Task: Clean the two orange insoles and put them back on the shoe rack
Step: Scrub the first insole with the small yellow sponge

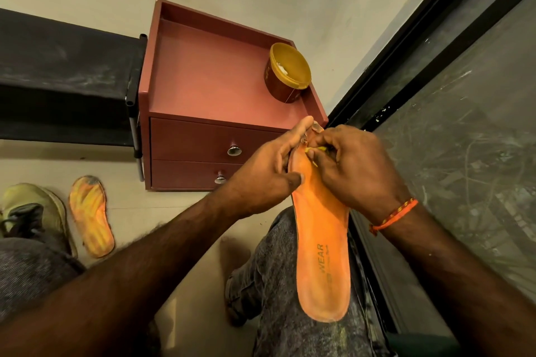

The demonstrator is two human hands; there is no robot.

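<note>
An open yellow tub (287,72) crowds the right rear corner of the red cabinet (203,81), its top otherwise bare. On the floor (174,211) along the cabinet's left edge, 1 insole (91,217) and a shoe (32,211) block passage below the black shoe rack (63,72).

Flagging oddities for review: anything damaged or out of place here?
The held insole has a dark, frayed toe end between the left hand and right hand. The second insole lies on the floor, grimy.
</note>
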